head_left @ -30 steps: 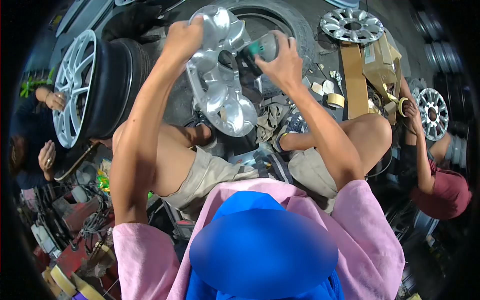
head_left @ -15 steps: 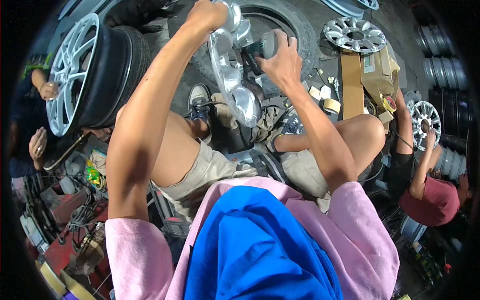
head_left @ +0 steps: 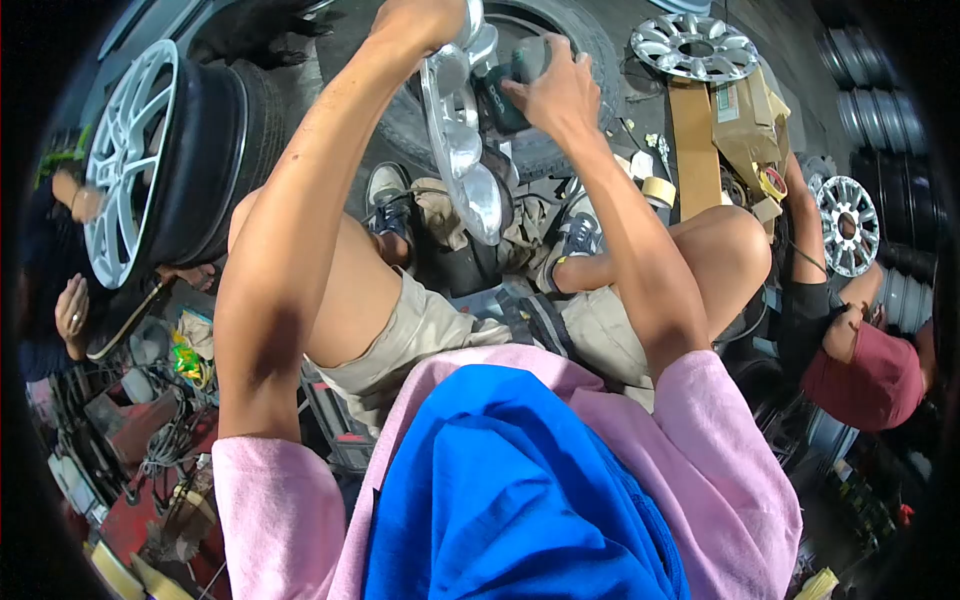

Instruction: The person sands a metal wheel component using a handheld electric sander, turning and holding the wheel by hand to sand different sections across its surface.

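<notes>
At the top of the head view, my left hand (head_left: 425,20) is closed on the upper end of a shiny silver wheel centre (head_left: 470,185), seen nearly edge-on with rounded hollows along it. Its lower end hangs above the floor between my shoes. My right hand (head_left: 565,95) wraps round the rounded top of a dark green palm sander (head_left: 503,100). The sander is close against the right side of the wheel centre; whether its pad touches the metal is hidden. Behind both lies a tyre (head_left: 595,60) on the floor.
A silver alloy wheel with a tyre (head_left: 130,165) stands at left beside a co-worker's hands. At right are another wheel centre (head_left: 695,45), a cardboard box (head_left: 745,120), a roll of tape (head_left: 658,192) and a person in a red shirt (head_left: 870,380). Stacked rims line the far right.
My right hand and the sander have tilted slightly, showing more of its dark side. The wheel centre has shifted a little. At right, a co-worker's hand has left the small wheel disc.
</notes>
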`<state>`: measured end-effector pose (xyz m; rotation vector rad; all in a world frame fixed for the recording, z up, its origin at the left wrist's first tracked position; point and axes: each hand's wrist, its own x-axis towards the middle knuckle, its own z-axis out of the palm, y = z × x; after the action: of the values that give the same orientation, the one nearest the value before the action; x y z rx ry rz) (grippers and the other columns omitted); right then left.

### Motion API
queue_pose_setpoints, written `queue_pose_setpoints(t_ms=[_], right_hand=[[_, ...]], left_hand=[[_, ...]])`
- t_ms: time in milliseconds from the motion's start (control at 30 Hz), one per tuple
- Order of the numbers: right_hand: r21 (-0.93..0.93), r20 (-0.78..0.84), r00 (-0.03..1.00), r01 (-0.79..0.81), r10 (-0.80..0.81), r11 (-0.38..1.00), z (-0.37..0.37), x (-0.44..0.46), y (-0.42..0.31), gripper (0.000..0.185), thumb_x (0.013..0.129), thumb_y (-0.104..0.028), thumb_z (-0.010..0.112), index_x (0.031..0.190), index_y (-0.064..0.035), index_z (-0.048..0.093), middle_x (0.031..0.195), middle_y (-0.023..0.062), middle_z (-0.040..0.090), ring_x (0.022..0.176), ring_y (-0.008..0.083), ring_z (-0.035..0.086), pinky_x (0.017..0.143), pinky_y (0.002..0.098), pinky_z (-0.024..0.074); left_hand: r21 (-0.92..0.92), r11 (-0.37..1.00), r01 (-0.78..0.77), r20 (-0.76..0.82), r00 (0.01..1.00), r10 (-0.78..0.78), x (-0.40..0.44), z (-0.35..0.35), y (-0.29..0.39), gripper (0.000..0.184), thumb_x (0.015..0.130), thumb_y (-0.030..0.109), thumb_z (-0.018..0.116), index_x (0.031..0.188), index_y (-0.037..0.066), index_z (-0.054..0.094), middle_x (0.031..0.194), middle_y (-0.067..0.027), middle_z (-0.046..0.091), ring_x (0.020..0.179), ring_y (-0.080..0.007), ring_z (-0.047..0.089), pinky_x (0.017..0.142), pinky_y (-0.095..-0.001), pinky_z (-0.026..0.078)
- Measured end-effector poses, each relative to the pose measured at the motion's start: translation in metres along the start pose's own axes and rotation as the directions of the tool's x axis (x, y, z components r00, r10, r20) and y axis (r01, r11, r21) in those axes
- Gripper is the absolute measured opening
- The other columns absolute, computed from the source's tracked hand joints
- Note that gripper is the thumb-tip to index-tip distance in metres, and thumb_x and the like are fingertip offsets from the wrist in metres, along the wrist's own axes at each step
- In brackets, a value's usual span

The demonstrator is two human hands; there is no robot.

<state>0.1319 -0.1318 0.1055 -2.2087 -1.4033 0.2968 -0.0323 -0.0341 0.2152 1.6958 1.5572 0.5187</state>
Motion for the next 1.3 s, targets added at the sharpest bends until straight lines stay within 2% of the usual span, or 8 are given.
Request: queue_pose_setpoints(t_ms=[200,600,833,900,1100,1133,1200,1300], right_hand=[[-0.023,-0.053,0.998,-0.044,0.043,0.999,0.002,0.034,0.009,0.1,0.07,-0.051,0.09,0.149,-0.0087,0.046,0.134,0.0357,0.055,0.121,0.0516,0.061,0.102,0.0535,0.0516],[-0.026,0.02,0.997,-0.07,0.071,0.997,-0.012,-0.01,-0.012,0.095,0.074,-0.044,0.091,0.147,-0.0047,0.044,0.134,0.038,0.052,0.118,0.0545,0.062,0.102,0.0538,0.0531],[0.035,-0.031,0.996,-0.083,0.084,0.996,-0.003,0.013,0.005,0.098,0.073,-0.047,0.09,0.146,-0.0014,0.044,0.132,0.038,0.055,0.121,0.0535,0.06,0.104,0.0532,0.051],[0.032,-0.045,0.994,-0.102,0.103,0.994,0.001,0.026,0.013,0.101,0.072,-0.05,0.089,0.147,-0.0001,0.044,0.133,0.038,0.056,0.124,0.0521,0.059,0.106,0.0525,0.0501],[0.071,-0.092,0.994,-0.052,0.058,0.996,0.017,0.032,0.028,0.099,0.071,-0.049,0.087,0.144,0.0023,0.044,0.132,0.0325,0.056,0.117,0.0478,0.063,0.101,0.0518,0.053],[0.1,-0.079,0.996,-0.032,0.04,0.995,0.015,0.02,0.025,0.097,0.071,-0.048,0.087,0.144,0.0002,0.045,0.131,0.0319,0.056,0.116,0.0487,0.063,0.1,0.0523,0.0536],[0.159,-0.102,0.994,0.059,-0.043,0.986,0.017,-0.003,0.022,0.09,0.072,-0.045,0.087,0.144,-0.0085,0.047,0.129,0.029,0.056,0.112,0.0502,0.064,0.095,0.0538,0.0552],[0.175,-0.028,0.99,0.143,-0.141,0.974,0.01,-0.021,0.021,0.086,0.074,-0.047,0.087,0.141,-0.0071,0.051,0.131,0.022,0.059,0.117,0.0425,0.063,0.1,0.0504,0.0518]], left_hand=[[0.188,0.968,-0.168,-0.166,0.966,0.199,-0.002,0.022,-0.018,0.057,0.1,0.034,0.048,0.106,-0.018,0.068,0.11,-0.0436,0.065,0.112,-0.0544,0.065,0.101,-0.0551,0.051],[0.142,0.982,-0.121,-0.162,0.976,0.144,-0.014,0.02,-0.01,0.057,0.102,0.036,0.047,0.114,-0.017,0.066,0.12,-0.0437,0.062,0.12,-0.0539,0.061,0.104,-0.0536,0.049],[0.189,0.965,-0.18,-0.135,0.969,0.207,-0.012,0.021,-0.024,0.057,0.101,0.037,0.05,0.106,-0.017,0.068,0.112,-0.0438,0.064,0.114,-0.055,0.063,0.1,-0.0546,0.051],[0.189,0.949,-0.254,-0.153,0.947,0.284,-0.014,0.019,-0.03,0.058,0.104,0.042,0.052,0.101,-0.014,0.069,0.085,-0.0208,0.071,0.082,-0.0267,0.067,0.078,-0.0417,0.051],[0.138,0.969,-0.205,-0.138,0.965,0.224,-0.021,0.006,-0.039,0.054,0.103,0.042,0.052,0.098,-0.009,0.071,0.085,-0.0191,0.072,0.082,-0.0259,0.067,0.079,-0.0414,0.051],[0.044,0.989,-0.143,-0.068,0.987,0.146,-0.024,-0.001,-0.036,0.058,0.101,0.04,0.051,0.111,-0.014,0.07,0.114,-0.0385,0.069,0.117,-0.05,0.066,0.103,-0.0485,0.049],[0.041,0.991,-0.124,-0.075,0.989,0.127,-0.02,-0.005,-0.047,0.058,0.1,0.04,0.052,0.111,-0.014,0.07,0.113,-0.0385,0.069,0.117,-0.0495,0.066,0.103,-0.0484,0.049],[0.056,0.991,-0.125,-0.084,0.988,0.129,-0.01,-0.014,-0.072,0.059,0.1,0.042,0.054,0.11,-0.014,0.07,0.11,-0.0367,0.071,0.113,-0.0473,0.068,0.099,-0.0481,0.05]])
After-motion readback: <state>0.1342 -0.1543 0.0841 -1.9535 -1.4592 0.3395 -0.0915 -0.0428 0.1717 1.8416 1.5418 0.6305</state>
